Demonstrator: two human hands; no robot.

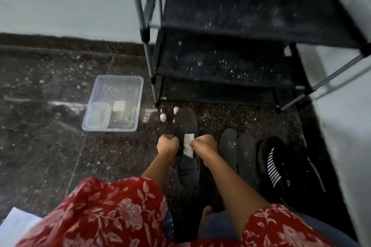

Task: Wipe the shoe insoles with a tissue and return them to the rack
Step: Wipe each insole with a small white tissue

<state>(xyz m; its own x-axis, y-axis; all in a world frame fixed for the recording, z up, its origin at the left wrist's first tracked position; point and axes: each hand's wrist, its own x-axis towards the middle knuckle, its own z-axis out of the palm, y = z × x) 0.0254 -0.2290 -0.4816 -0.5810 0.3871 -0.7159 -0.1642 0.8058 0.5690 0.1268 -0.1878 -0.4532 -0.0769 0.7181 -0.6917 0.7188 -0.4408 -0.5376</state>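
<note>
A black insole (185, 121) is held up over the floor, toe end pointing away from me. My left hand (167, 144) grips its left edge with curled fingers. My right hand (204, 143) pinches a white tissue (188, 145) against the insole's middle. Two more dark insoles (227, 144) (246, 152) lie side by side on the floor to the right. A black shoe rack (220, 66) with dusty fabric shelves stands beyond them.
A clear plastic tub (114, 104) holding a smaller container and a white square sits on the dark speckled floor at left. Black shoes (271, 164), one with white stripes, lie at right. Small white balls (163, 116) lie near the rack's leg. A pale wall stands at right.
</note>
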